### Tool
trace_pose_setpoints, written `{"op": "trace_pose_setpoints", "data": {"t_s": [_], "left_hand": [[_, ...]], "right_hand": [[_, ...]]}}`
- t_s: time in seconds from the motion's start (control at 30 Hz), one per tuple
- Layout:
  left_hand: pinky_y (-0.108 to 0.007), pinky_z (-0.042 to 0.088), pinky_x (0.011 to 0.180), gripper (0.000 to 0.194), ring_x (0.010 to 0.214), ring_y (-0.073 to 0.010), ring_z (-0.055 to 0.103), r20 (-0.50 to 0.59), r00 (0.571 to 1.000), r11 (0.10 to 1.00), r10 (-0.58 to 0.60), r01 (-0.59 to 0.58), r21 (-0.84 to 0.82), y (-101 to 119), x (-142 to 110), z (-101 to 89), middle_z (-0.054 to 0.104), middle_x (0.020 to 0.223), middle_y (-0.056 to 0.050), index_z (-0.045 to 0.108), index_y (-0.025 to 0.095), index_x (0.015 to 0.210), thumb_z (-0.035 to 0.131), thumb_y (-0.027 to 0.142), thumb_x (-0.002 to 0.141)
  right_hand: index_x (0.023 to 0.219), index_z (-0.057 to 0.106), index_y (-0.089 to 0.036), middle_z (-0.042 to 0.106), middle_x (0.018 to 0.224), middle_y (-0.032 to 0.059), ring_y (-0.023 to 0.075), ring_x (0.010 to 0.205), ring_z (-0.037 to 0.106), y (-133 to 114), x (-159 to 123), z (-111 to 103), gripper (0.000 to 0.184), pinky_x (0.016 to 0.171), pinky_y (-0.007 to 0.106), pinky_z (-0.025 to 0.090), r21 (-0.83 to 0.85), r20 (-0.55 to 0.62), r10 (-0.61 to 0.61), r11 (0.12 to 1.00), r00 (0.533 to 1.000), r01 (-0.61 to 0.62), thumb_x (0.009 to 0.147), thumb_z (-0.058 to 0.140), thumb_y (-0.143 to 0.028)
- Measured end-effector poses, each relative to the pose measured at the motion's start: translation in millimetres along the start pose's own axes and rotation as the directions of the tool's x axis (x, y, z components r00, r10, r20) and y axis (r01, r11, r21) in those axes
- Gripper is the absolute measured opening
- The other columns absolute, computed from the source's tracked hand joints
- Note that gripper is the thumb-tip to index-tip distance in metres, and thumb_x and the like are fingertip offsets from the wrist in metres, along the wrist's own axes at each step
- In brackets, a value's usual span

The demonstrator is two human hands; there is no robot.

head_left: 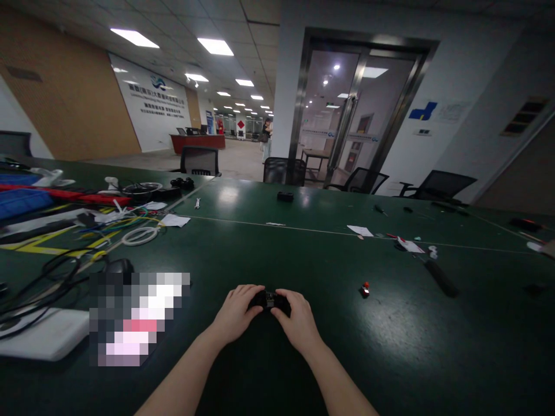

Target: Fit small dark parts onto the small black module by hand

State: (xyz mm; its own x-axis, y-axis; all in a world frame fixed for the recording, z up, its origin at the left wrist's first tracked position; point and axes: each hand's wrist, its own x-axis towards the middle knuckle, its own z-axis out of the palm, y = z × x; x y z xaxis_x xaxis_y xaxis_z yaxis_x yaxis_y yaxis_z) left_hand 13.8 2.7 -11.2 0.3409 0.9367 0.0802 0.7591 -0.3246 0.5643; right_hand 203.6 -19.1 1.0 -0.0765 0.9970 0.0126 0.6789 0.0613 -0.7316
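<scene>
In front of me, a small black device (270, 299) is held level just over or on the green table. Its middle shows tiny pale and yellowish parts, like a circuit board. My left hand (237, 312) grips its left end between thumb and fingers. The right end is pinched the same way by my right hand (298, 316). Both ends are largely covered by my fingers, so I cannot tell its exact kind. To the right lies a small metallic item with an orange top (365, 289).
The green table (243, 254) stretches ahead. Cables (56, 277), a white box (47, 335), blue bins (23, 202) and a blurred-out patch (143, 323) crowd the left. Further off are a wrench (198, 203), a black block (285, 197), a dark-handled tool (440, 278) and several chairs.
</scene>
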Motion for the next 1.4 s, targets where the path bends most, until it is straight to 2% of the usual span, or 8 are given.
{"op": "trace_pose_setpoints", "data": {"t_s": [0.33,0.53,0.87,1.4], "left_hand": [[-0.038,0.033,0.099,0.045,0.118,-0.0224,0.044,-0.029,0.999,1.0,0.027,-0.027,-0.006,-1.0,0.8,2.0,0.055,0.125,-0.002,0.048,0.03,0.125,0.055,0.024,0.081],[-0.037,0.033,0.098,0.045,0.117,-0.0219,0.046,-0.046,0.997,0.997,0.057,-0.059,-0.047,-3.1,0.1,1.5,0.056,0.123,-0.002,0.049,0.028,0.124,0.057,0.024,0.081],[-0.037,0.035,0.096,0.045,0.114,-0.0224,0.049,-0.048,0.998,0.997,0.037,-0.04,-0.059,0.6,-0.8,-0.8,0.057,0.121,-0.002,0.049,0.028,0.123,0.058,0.022,0.079],[-0.037,0.034,0.097,0.044,0.116,-0.0216,0.046,-0.041,0.997,0.997,0.063,-0.064,-0.034,-3.2,1.7,3.2,0.056,0.123,-0.001,0.049,0.028,0.122,0.057,0.021,0.079]], "right_hand": [[0.107,0.061,-0.03,0.058,0.118,0.0011,0.0213,0.116,0.047,-2.2,0.3,-2.3,0.032,0.1,0.041,0.032,-0.072,-0.001,-0.123,0.99,0.992,0.123,0.075,0.06,-0.026],[0.104,0.063,-0.032,0.058,0.117,0.0,0.0222,0.115,0.048,-2.5,1.5,-1.7,0.03,0.099,0.042,0.033,-0.083,0.008,-0.097,0.992,0.995,0.097,0.075,0.061,-0.027],[0.102,0.063,-0.033,0.056,0.12,-0.0009,0.0229,0.118,0.045,-6.1,-3.2,-4.7,0.028,0.1,0.046,0.031,-0.051,0.019,-0.053,0.997,0.998,0.054,0.075,0.06,-0.026],[0.097,0.064,-0.032,0.061,0.111,-0.0004,0.0224,0.111,0.05,0.7,2.5,0.9,0.023,0.095,0.041,0.033,-0.084,-0.014,-0.148,0.986,0.989,0.146,0.076,0.059,-0.024]]}}
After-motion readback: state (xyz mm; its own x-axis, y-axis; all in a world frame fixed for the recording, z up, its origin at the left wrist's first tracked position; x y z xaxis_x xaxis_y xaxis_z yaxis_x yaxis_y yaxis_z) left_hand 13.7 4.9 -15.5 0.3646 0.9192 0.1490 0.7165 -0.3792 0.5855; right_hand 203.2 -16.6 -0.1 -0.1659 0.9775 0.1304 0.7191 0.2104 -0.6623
